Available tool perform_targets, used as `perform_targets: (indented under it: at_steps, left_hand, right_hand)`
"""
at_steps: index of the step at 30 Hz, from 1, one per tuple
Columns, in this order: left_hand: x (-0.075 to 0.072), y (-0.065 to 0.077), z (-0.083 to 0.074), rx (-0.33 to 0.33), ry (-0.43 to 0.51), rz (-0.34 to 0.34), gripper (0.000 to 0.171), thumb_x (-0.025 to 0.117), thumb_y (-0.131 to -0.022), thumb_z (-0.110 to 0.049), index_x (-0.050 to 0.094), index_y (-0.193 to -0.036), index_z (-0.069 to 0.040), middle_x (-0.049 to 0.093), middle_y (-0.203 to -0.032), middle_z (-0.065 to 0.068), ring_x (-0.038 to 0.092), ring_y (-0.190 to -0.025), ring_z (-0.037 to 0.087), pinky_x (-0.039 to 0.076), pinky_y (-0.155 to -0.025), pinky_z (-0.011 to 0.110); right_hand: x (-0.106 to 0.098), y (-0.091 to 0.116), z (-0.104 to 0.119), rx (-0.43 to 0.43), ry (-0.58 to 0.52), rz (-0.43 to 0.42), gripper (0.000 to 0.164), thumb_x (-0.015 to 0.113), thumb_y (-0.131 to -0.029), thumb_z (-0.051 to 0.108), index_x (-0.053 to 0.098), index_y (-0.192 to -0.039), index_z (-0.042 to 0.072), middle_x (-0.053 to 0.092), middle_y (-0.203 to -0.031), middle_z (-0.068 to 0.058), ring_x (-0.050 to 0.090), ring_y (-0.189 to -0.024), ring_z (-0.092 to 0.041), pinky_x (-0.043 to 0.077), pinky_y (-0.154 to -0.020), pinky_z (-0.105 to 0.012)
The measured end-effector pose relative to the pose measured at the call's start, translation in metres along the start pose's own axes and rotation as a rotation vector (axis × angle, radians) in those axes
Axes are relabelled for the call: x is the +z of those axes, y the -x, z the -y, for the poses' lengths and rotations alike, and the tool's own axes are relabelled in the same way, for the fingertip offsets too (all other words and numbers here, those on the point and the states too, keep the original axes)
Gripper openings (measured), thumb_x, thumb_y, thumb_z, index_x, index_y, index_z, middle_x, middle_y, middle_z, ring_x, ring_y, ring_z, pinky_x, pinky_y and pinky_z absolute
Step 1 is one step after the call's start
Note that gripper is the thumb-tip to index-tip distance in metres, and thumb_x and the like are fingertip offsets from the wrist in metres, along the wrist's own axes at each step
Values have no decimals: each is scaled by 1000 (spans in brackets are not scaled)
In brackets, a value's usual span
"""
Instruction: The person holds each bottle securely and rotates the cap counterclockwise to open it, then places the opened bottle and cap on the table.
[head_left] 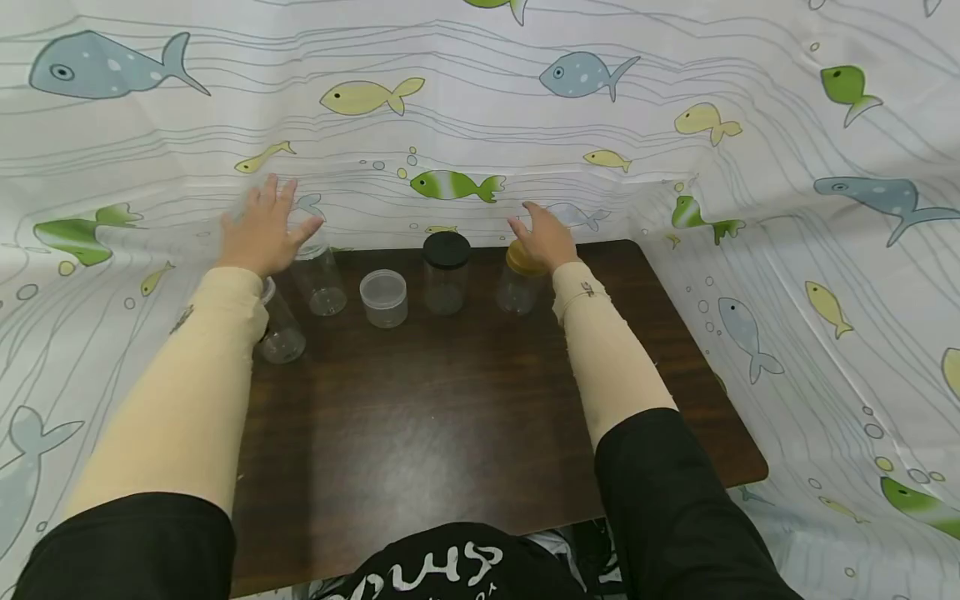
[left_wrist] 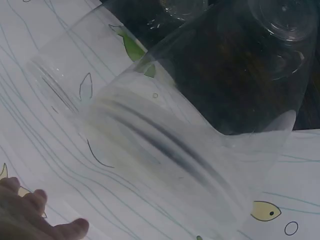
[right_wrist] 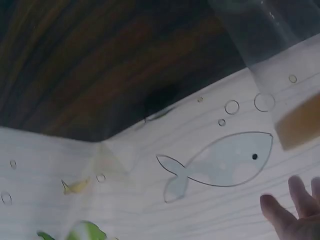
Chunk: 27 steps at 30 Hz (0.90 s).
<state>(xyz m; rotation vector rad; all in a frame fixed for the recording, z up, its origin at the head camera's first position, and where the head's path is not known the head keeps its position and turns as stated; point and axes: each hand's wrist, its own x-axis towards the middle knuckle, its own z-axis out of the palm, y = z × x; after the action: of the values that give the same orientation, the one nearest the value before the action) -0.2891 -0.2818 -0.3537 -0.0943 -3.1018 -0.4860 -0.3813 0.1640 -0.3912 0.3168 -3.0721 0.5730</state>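
My left hand is spread wide over the back left of the table, holding nothing. Two tall clear jars stand beneath it and its wrist; up close, a clear jar fills much of the left wrist view. At the other side, my right hand reaches over a clear jar with a yellow lid, overlapping the lid in the head view. In the right wrist view its fingertips are apart from that lid.
Between the hands stand a low round clear tub and a clear jar with a black lid. All are near the back edge of the dark wooden table. A white fish-print sheet rises behind it and along both sides.
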Motion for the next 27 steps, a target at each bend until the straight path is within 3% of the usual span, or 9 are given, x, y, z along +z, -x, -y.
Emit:
perform_targets:
  at_steps: [5, 8, 12, 16, 22, 27]
  left_hand:
    - [2, 8, 0, -7, 42, -84, 76, 29, -106, -57, 18, -162, -6, 10, -167, 23, 6, -153, 44, 6, -106, 81]
    - [3, 14, -2, -1, 53, -198, 61, 39, -107, -40, 35, -156, -5, 30, -161, 23, 25, -148, 44, 17, -105, 77]
    - [6, 20, -10, 28, 69, -361, 46, 48, -104, -27, 53, -143, -4, 48, -150, 21, 39, -136, 47, 23, -98, 71]
    - [8, 25, -20, 63, 89, -446, 39, 49, -102, -23, 60, -135, -4, 52, -146, 18, 40, -133, 46, 19, -94, 67]
    - [13, 36, -46, 119, 128, -525, 35, 52, -102, -20, 65, -130, -5, 54, -144, 15, 43, -133, 42, 18, -93, 65]
    - [31, 47, -65, 170, 154, -511, 33, 55, -102, -18, 65, -130, -6, 57, -140, 16, 48, -128, 42, 26, -92, 66]
  right_hand:
    - [16, 12, -21, 28, -110, -12, 75, 32, -104, 63, 33, -159, 12, 35, -162, -10, 35, -147, -30, 28, -118, -48]
    - [27, 19, -31, 11, -134, -19, 76, 35, -104, 64, 37, -157, 10, 36, -161, -10, 35, -147, -30, 29, -118, -48]
    - [41, 27, -40, -28, -170, -31, 76, 54, -100, 60, 39, -155, 10, 38, -158, -12, 41, -140, -31, 35, -112, -50]
    - [57, 31, -48, -30, -219, -41, 87, 71, -92, 52, 31, -159, 15, 31, -158, -14, 45, -134, -33, 39, -109, -52]
    - [76, 33, -57, -37, -303, -112, 90, 73, -91, 49, 25, -161, 19, 30, -154, -20, 50, -128, -37, 42, -107, -51]
    - [91, 33, -60, -70, -405, -233, 90, 79, -89, 41, 29, -158, 13, 38, -150, -18, 47, -133, -32, 39, -110, -46]
